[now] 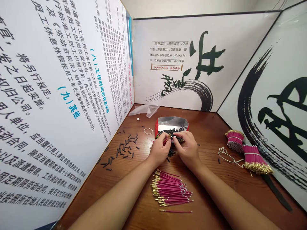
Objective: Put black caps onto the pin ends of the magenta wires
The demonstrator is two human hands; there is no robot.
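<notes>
Between the thumb and fingers of my left hand [161, 148] is a small bunch of thin red wires [166, 140] with gold-coloured ends. My right hand [188, 149] is closed in a pinch beside it, the fingertips close to the wire ends. Whatever it pinches is too small to make out. Just beyond both hands stands a red box with a silvery inside [173, 121], holding small black sleeves [165, 131]. More black pieces [171, 152] lie under and between my hands. Nearer to me, a pile of red wires with gold terminals [169, 188] is spread between my forearms.
Loose black sleeves [124, 148] are scattered at the left. Two tied bundles of red wires, one farther [234, 140] and one nearer [255, 159], sit at the right by white string [226, 156] and a dark blade-like strip [278, 193]. Printed panels [177, 95] enclose the wooden table.
</notes>
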